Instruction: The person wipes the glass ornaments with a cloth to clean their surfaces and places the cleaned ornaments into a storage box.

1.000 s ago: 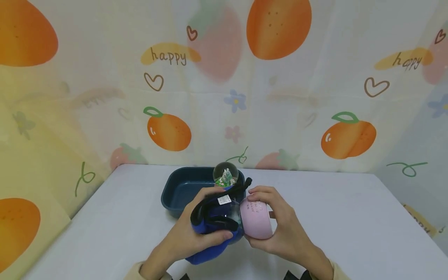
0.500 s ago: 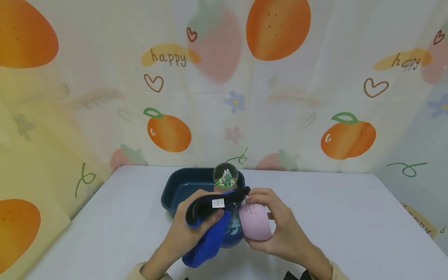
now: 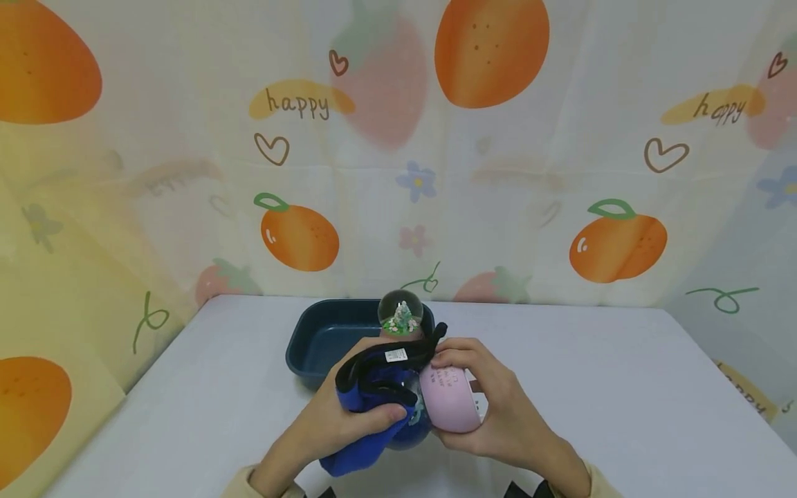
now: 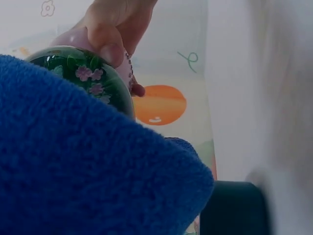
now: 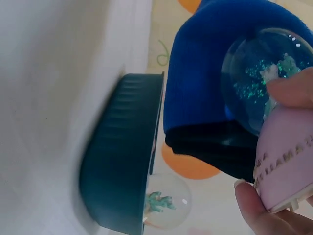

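My right hand (image 3: 507, 404) grips the pink base (image 3: 450, 401) of a snow globe, which lies on its side with its glass ball (image 5: 247, 88) toward the left. Glitter and small figures show inside the glass in the right wrist view, and pink flowers (image 4: 90, 81) in the left wrist view. In my left hand (image 3: 333, 415) is a blue cloth (image 3: 361, 453) with black edging and a white tag (image 3: 396, 355). The cloth wraps against the glass, with the left thumb pressing it from the near side. Left fingers behind the cloth are hidden.
Behind the hands, a dark teal basin (image 3: 301, 366) stands on the white table (image 3: 623, 387). A second snow globe (image 3: 401, 315), with a small tree inside, rises at its right end; its lower part is hidden. A fruit-print curtain (image 3: 498, 173) hangs behind the table.
The left hand and cloth have shifted up then back down over the glass, the thumb moving with them. The held snow globe has moved slightly left and down and turned a little.
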`<state>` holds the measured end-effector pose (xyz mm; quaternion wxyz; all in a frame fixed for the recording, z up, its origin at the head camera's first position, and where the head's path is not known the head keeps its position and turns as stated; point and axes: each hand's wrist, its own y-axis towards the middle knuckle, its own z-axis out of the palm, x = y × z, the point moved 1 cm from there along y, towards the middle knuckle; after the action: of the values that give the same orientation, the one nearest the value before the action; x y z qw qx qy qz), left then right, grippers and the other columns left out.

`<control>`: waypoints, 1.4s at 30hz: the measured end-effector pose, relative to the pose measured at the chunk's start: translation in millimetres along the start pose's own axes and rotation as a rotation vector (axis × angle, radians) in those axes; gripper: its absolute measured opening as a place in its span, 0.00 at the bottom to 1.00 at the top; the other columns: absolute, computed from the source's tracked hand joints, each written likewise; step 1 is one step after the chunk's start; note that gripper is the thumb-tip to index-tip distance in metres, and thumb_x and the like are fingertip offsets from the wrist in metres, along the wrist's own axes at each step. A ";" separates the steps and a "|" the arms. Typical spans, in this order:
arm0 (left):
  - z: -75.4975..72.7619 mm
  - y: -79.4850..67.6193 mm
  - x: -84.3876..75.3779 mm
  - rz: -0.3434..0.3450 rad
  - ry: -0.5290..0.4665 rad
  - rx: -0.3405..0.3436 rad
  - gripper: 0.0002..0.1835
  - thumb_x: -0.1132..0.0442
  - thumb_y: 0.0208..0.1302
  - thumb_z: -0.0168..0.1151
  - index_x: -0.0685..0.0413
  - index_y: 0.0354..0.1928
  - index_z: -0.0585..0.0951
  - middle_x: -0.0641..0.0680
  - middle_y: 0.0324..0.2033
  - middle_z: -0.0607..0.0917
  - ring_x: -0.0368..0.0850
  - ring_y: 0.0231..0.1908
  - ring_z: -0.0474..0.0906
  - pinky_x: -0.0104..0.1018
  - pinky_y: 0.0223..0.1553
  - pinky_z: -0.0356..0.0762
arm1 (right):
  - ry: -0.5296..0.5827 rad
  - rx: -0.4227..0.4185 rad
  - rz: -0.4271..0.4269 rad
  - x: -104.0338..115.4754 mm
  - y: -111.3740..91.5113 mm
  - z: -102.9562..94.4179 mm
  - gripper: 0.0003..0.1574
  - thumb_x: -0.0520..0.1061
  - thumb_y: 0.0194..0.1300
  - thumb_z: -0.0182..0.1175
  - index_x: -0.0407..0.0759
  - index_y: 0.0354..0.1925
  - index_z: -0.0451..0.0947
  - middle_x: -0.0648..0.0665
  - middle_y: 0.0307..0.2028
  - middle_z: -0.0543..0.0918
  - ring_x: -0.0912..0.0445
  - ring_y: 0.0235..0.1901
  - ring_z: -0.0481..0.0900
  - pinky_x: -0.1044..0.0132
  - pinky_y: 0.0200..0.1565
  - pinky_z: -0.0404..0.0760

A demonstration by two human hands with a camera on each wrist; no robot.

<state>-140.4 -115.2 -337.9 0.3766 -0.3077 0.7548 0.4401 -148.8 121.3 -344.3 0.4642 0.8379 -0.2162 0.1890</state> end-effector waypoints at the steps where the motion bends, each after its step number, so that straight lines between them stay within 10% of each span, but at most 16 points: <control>1: -0.2 0.0 0.6 -0.010 0.008 -0.002 0.34 0.63 0.58 0.70 0.45 0.66 0.69 0.49 0.58 0.79 0.51 0.53 0.80 0.38 0.53 0.80 | 0.005 0.002 0.002 -0.5 0.0 0.0 0.52 0.34 0.32 0.81 0.44 0.58 0.70 0.43 0.58 0.74 0.57 0.55 0.75 0.72 0.32 0.84; 16: 1.5 0.8 8.7 -0.134 0.005 -0.131 0.25 0.56 0.61 0.68 0.47 0.60 0.75 0.52 0.50 0.83 0.46 0.47 0.83 0.36 0.48 0.82 | 0.147 0.047 0.120 -5.4 -0.3 -1.2 0.45 0.42 0.44 0.80 0.47 0.60 0.70 0.43 0.55 0.76 0.58 0.49 0.77 0.67 0.27 0.85; 30: 8.6 -4.8 -13.0 -0.031 0.320 0.002 0.37 0.45 0.53 0.75 0.30 0.64 0.68 0.36 0.57 0.79 0.37 0.54 0.78 0.40 0.56 0.79 | 0.077 0.062 0.105 -7.9 -1.7 -0.6 0.41 0.51 0.48 0.79 0.51 0.58 0.72 0.47 0.55 0.77 0.60 0.50 0.78 0.70 0.28 0.84; 38: 4.0 -0.4 -2.6 -0.015 0.227 -0.044 0.22 0.56 0.61 0.71 0.38 0.57 0.76 0.42 0.49 0.85 0.38 0.48 0.82 0.36 0.52 0.80 | -0.002 0.041 0.028 -5.3 -2.0 -1.0 0.40 0.53 0.49 0.78 0.51 0.58 0.73 0.47 0.55 0.77 0.58 0.48 0.80 0.72 0.28 0.83; 42: -0.3 1.2 1.6 -0.117 0.141 -0.058 0.20 0.56 0.65 0.67 0.43 0.58 0.77 0.46 0.49 0.85 0.41 0.47 0.82 0.35 0.50 0.80 | 0.010 0.045 0.019 -3.2 -2.4 -1.6 0.39 0.54 0.48 0.79 0.51 0.57 0.74 0.47 0.54 0.77 0.58 0.47 0.79 0.73 0.28 0.83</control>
<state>-142.3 -115.2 -338.7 0.3385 -0.3921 0.7472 0.4163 -150.4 124.5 -346.8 0.4446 0.8450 -0.2174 0.2026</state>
